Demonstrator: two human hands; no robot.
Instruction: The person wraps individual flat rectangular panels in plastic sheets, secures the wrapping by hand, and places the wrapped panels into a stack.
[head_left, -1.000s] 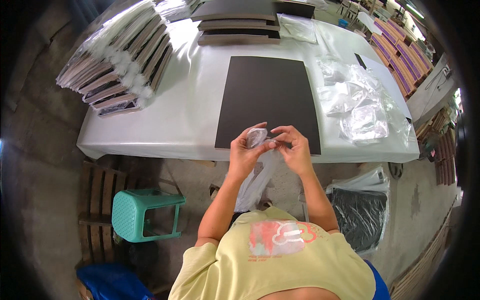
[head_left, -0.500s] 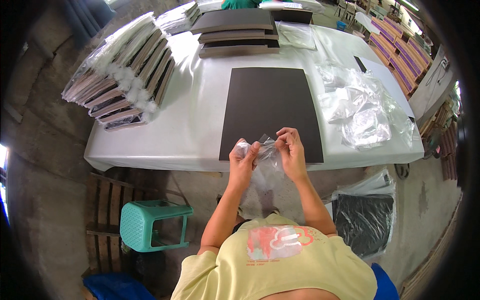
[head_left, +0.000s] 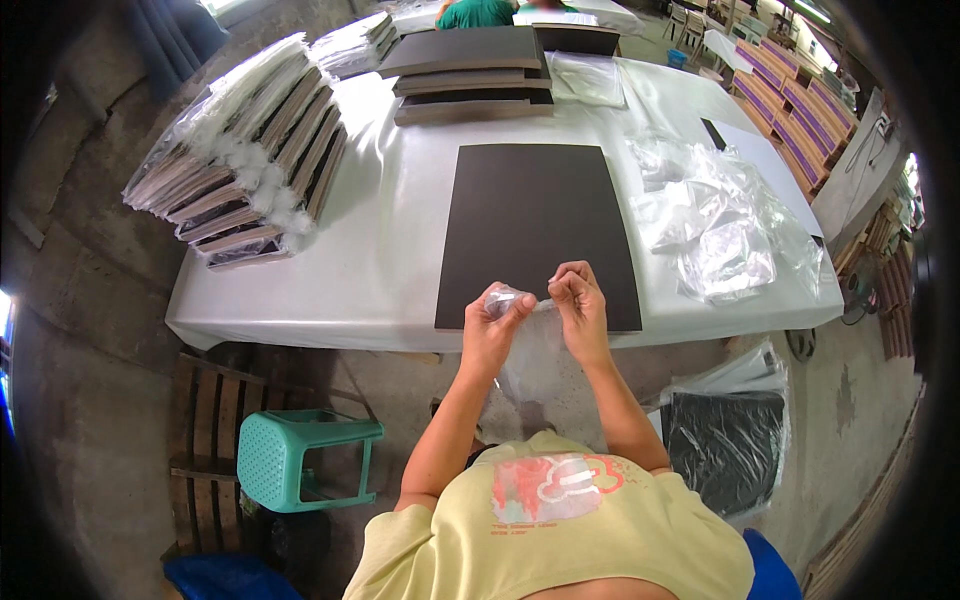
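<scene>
A clear plastic bag (head_left: 532, 358) hangs between my two hands in front of the table's near edge. My left hand (head_left: 494, 325) is closed on one side of its gathered top edge, thumb on top. My right hand (head_left: 580, 308) pinches the other side between thumb and fingers. Behind and partly under my hands, a flat black board (head_left: 535, 215) lies on the white-covered table (head_left: 380, 250). A loose heap of clear plastic bags (head_left: 715, 220) lies to the right of the board.
Bagged boards (head_left: 250, 150) are piled at the table's left. Black boards (head_left: 465, 75) are stacked at the back. A green stool (head_left: 300, 455) stands on the floor at left; a wrapped black board (head_left: 725, 445) leans low at right. A person in green (head_left: 478, 13) is beyond the table.
The bag's top edge has been drawn straighter between my hands, and its body hangs lower. Both hands stay closed on it, slightly lower in view.
</scene>
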